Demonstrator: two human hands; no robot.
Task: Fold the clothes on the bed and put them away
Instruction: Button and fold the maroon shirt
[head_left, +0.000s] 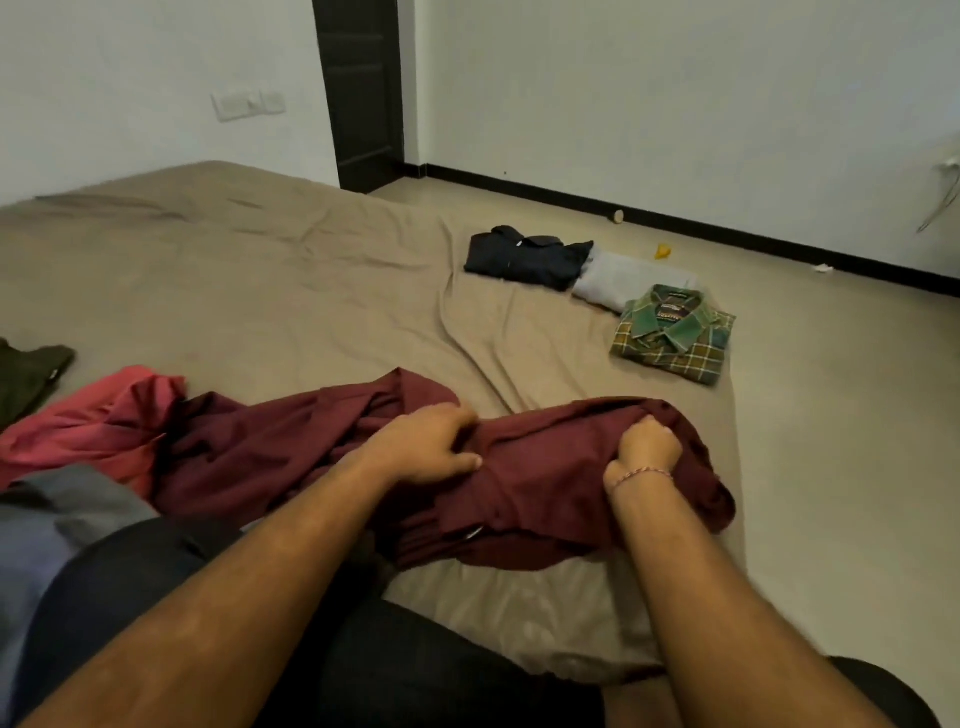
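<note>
A crumpled maroon garment (540, 483) lies across the bed (291, 291) right in front of me. My left hand (431, 444) grips a bunch of its cloth near the middle, fingers curled into the fabric. My right hand (647, 449) clutches its right end in a fist. Unfolded clothes lie at the left: a pink-red garment (98, 421), a grey one (78, 499) and a dark olive one (26, 379). Folded at the bed's far right corner sit a dark navy shirt (524, 257), a light grey garment (623, 280) and a green plaid shirt (672, 335).
The bed has a tan sheet and its right edge runs beside a beige floor (831, 389). A dark door (361, 93) stands in the far wall. Small bits lie on the floor near the black skirting, among them a yellow object (663, 252). My dark-trousered legs fill the bottom.
</note>
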